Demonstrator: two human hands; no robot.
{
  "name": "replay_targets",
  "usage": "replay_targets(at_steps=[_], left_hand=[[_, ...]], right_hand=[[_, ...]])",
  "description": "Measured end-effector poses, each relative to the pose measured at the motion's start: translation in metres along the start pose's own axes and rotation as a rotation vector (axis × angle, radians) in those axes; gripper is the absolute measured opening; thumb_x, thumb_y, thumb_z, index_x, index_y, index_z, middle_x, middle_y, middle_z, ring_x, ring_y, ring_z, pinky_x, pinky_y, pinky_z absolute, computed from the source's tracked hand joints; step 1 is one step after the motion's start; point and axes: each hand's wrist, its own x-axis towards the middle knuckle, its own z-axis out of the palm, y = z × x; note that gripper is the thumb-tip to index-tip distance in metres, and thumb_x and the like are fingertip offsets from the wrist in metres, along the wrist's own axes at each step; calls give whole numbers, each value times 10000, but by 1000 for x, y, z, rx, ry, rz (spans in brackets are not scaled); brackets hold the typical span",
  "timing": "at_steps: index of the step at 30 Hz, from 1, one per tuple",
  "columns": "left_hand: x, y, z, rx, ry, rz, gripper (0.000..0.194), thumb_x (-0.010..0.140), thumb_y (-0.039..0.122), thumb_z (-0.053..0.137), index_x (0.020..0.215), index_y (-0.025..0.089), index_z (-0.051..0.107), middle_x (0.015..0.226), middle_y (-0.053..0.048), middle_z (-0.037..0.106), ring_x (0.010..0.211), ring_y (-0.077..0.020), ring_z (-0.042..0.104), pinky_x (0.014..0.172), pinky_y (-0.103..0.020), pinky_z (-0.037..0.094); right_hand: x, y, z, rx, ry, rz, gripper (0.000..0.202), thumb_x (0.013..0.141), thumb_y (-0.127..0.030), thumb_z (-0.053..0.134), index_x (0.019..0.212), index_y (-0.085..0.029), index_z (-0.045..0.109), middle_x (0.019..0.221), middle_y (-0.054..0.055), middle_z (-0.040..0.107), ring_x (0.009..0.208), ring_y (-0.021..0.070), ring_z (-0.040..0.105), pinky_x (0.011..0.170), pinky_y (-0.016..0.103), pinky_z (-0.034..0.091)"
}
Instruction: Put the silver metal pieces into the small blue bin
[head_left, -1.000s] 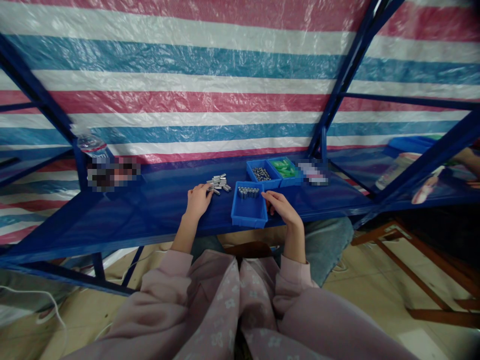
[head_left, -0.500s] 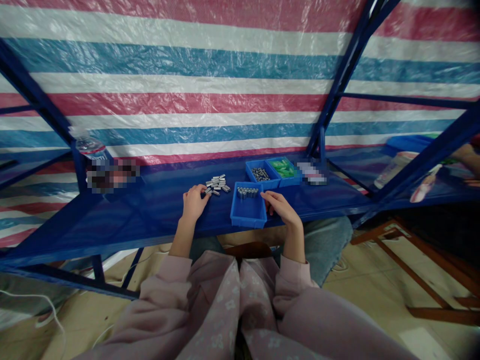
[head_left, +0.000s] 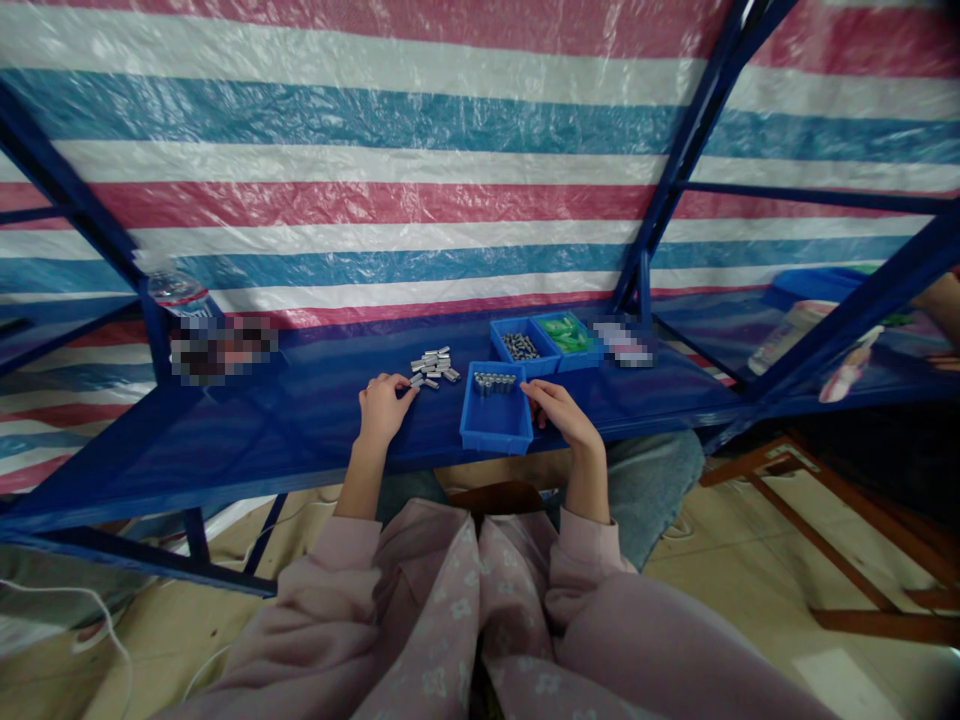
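At the left end of a loose pile of short silver metal cylinders [head_left: 435, 362], my left hand [head_left: 382, 408] has its fingers bent, thumb and fingertips closed at the nearest metal cylinder [head_left: 416, 381]. My right hand [head_left: 559, 410] pinches the right rim of a blue plastic bin [head_left: 495, 440] between thumb and fingers. Inside that bin, several silver cylinders [head_left: 495, 384] stand upright in rows against the far wall. Its front part shows bare blue bottom.
Behind the bin are a blue box of small metal parts [head_left: 520, 346] and a blue box of green pieces [head_left: 568, 335]. A plastic bottle [head_left: 180, 295] stands at the left by the blue frame. On the right are a clear cup [head_left: 787, 340] and part of another person's arm [head_left: 941, 305].
My left hand has shifted slightly left, its fingertips drawn closer together beside the pile. My right hand and the bin stay in place.
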Motion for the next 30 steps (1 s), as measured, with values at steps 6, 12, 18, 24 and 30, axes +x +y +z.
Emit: replay_targets(at_steps=[6, 12, 18, 24, 30], left_hand=[[0, -8, 1, -92, -7, -15, 160, 823, 343, 611, 917, 241, 692, 1014, -34, 669, 982, -212, 597, 840, -332, 411], [2, -13, 4, -127, -3, -46, 164, 786, 358, 652, 888, 250, 720, 1004, -22, 681, 957, -205, 608, 833, -323, 402], [3, -11, 0, -162, -4, -73, 150, 795, 338, 634, 879, 250, 721, 980, -13, 712, 928, -201, 630, 851, -333, 382], [2, -10, -6, -261, -6, -125, 189, 793, 374, 618, 870, 231, 713, 865, -10, 733, 903, -207, 659, 877, -337, 384], [6, -21, -4, -404, 16, -69, 242, 752, 426, 619, 816, 211, 709, 831, -30, 731, 834, -201, 666, 811, -305, 447]], right_hand=[[0, 2, -1, 5, -2, -6, 418, 810, -555, 571, 617, -192, 489, 538, -28, 507, 480, 91, 475, 402, 197, 352], [1, 2, 0, 5, 5, 6, 430, 788, -573, 581, 614, -191, 487, 535, -27, 505, 475, 90, 471, 396, 195, 348], [1, -1, 1, 8, 12, 8, 430, 782, -569, 588, 602, -192, 485, 531, -24, 508, 469, 89, 466, 397, 198, 349], [1, 0, 0, 1, 12, 6, 425, 792, -561, 578, 604, -192, 485, 524, -30, 507, 456, 86, 458, 398, 199, 351], [1, 1, 0, 1, 13, -1, 425, 793, -563, 575, 606, -192, 489, 531, -25, 513, 474, 93, 476, 399, 198, 352]])
